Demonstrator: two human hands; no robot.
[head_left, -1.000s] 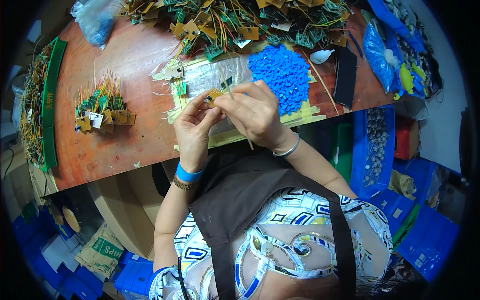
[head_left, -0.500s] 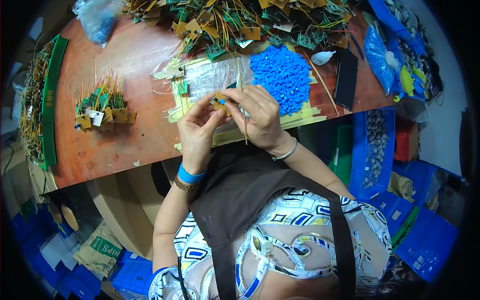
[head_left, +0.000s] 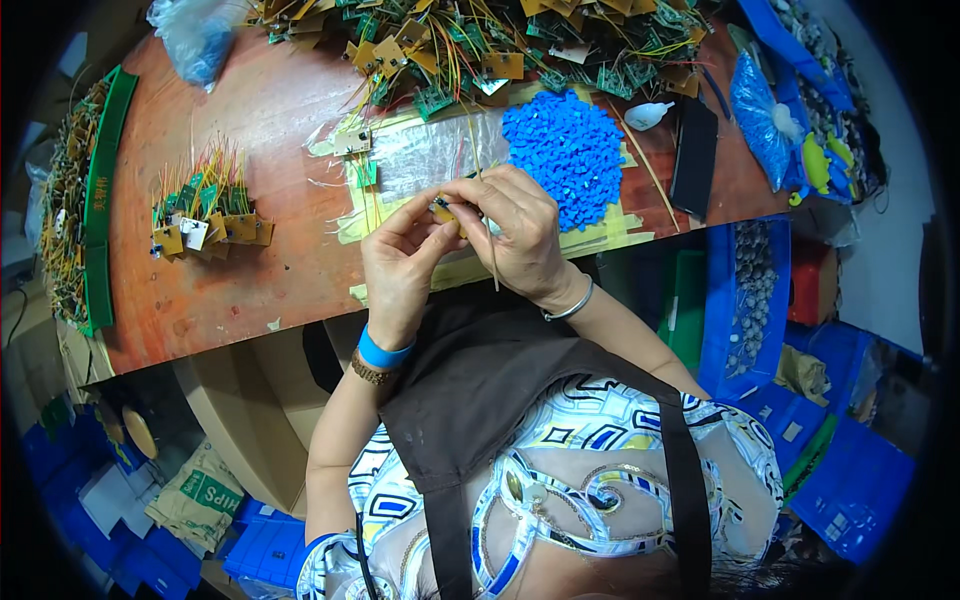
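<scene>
My left hand (head_left: 398,265) pinches a small tan circuit board (head_left: 441,210) with dark parts on it, just above the table's near edge. Close against it, the thumb and forefinger of my right hand (head_left: 520,235) meet at the same board and cover part of it. A thin wooden stick (head_left: 494,262) runs through the right hand's grip, its lower end poking out below the fingers. Whether a blue piece sits under my right fingertips is hidden. Beyond the right hand lies a heap of small blue plastic pieces (head_left: 565,155) on the taped work surface.
A large pile of wired circuit boards (head_left: 500,65) spreads along the far side. A smaller bunch of wired boards (head_left: 210,225) lies to the left. A black oblong object (head_left: 692,158) and a blue-filled plastic bag (head_left: 762,120) are at the right. Clear plastic sheeting (head_left: 430,150) is taped down.
The blue piece seen on the board half a second ago is now covered by my right fingers. The board has tilted slightly, and both hands have barely shifted.
</scene>
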